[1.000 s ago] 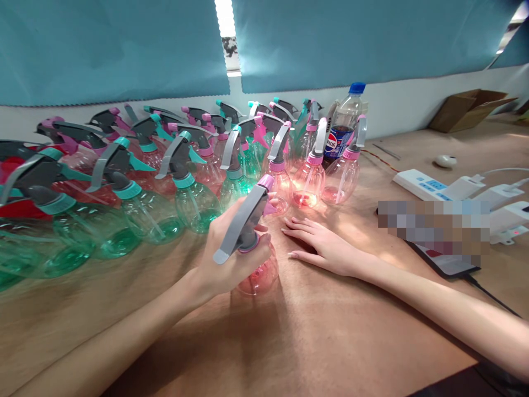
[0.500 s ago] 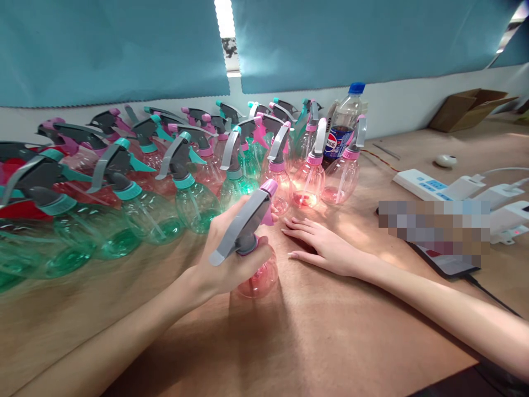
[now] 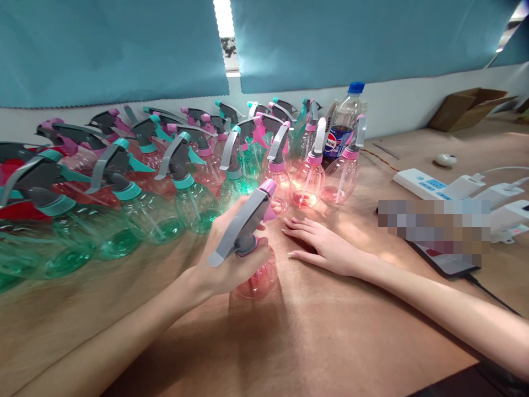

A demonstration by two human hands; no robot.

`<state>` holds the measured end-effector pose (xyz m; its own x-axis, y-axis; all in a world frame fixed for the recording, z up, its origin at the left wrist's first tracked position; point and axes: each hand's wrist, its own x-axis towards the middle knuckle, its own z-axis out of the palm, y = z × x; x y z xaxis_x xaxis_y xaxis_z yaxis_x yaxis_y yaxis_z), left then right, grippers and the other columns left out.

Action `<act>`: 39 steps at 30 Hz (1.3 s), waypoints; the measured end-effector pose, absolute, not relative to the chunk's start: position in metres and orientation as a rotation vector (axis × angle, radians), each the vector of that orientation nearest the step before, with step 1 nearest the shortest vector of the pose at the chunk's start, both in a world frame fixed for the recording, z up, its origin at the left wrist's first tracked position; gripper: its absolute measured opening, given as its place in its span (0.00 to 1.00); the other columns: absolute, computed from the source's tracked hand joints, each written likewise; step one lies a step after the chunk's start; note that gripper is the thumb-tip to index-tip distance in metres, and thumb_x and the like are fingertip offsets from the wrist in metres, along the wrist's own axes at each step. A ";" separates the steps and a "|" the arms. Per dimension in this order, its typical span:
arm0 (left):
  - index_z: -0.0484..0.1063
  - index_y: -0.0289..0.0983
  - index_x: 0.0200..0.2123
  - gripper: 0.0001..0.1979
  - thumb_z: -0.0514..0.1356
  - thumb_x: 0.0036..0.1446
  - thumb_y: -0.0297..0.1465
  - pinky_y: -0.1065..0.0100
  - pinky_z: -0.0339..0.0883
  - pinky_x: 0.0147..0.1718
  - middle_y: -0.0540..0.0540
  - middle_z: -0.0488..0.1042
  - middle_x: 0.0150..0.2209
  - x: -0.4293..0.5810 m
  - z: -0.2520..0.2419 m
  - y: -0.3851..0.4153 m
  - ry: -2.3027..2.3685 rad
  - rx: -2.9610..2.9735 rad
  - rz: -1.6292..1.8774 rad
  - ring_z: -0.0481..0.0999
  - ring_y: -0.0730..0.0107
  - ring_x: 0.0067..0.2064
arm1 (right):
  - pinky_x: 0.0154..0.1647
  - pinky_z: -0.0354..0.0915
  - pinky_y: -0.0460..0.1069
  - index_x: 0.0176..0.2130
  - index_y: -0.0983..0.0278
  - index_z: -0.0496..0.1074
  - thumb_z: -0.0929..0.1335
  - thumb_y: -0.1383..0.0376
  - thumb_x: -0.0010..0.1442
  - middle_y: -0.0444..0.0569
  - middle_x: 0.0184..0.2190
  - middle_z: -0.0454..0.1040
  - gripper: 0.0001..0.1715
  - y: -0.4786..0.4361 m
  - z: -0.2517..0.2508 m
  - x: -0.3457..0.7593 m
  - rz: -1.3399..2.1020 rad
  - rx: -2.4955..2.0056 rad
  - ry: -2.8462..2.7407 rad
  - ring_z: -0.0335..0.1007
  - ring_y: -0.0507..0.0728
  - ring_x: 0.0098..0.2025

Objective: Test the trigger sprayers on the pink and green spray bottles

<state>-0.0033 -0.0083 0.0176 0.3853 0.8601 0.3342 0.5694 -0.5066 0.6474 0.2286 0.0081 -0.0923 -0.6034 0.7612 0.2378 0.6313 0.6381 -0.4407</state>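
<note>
My left hand (image 3: 225, 259) is wrapped round the neck of a pink spray bottle (image 3: 258, 280) with a grey and pink trigger head. The bottle stands upright on the wooden table, and its trigger lies by my index finger, partly hidden. To the right, my right hand (image 3: 320, 245) rests flat on the table with fingers stretched out and nothing in it. Just beyond my hands stand a clear-pink spray bottle (image 3: 308, 187) and another pink spray bottle (image 3: 342, 176). A green spray bottle (image 3: 198, 212) is left of my left hand.
Several green and pink spray bottles crowd the table's back and left. A cola bottle (image 3: 339, 142) stands behind them. On the right are a white power strip (image 3: 419, 184) with plugged chargers, a blurred-out phone-like device (image 3: 444, 259), a white mouse-like object (image 3: 446, 160) and a cardboard box (image 3: 463, 113).
The trigger on the held bottle and the fingers at it have shifted very slightly. Otherwise both hands and the bottles stay in place.
</note>
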 end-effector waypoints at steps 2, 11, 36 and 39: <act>0.65 0.41 0.33 0.08 0.53 0.46 0.32 0.67 0.72 0.33 0.51 0.67 0.27 -0.002 0.017 -0.009 1.199 2.175 0.925 0.68 0.69 0.27 | 0.66 0.58 0.67 0.63 0.65 0.67 0.63 0.49 0.67 0.59 0.64 0.65 0.33 0.008 -0.092 0.229 0.441 -1.093 -2.455 0.56 0.69 0.68; 0.61 0.41 0.32 0.06 0.53 0.49 0.34 0.67 0.75 0.39 0.53 0.59 0.24 -0.001 0.018 -0.011 1.168 2.102 0.901 0.67 0.69 0.28 | 0.65 0.59 0.68 0.62 0.66 0.66 0.63 0.49 0.68 0.61 0.64 0.65 0.33 0.009 -0.092 0.229 0.423 -1.078 -2.465 0.57 0.69 0.67; 0.64 0.39 0.33 0.07 0.51 0.50 0.33 0.68 0.75 0.37 0.50 0.69 0.27 -0.001 0.017 -0.010 1.141 2.161 0.887 0.70 0.70 0.29 | 0.65 0.59 0.67 0.62 0.67 0.67 0.62 0.49 0.68 0.61 0.64 0.65 0.33 0.009 -0.092 0.229 0.407 -1.089 -2.480 0.57 0.68 0.68; 0.63 0.40 0.34 0.08 0.52 0.49 0.35 0.68 0.74 0.35 0.51 0.65 0.26 -0.002 0.016 -0.009 1.156 2.146 0.892 0.68 0.71 0.28 | 0.65 0.59 0.67 0.62 0.66 0.66 0.62 0.49 0.68 0.60 0.64 0.65 0.33 0.009 -0.092 0.229 0.408 -1.092 -2.478 0.57 0.68 0.68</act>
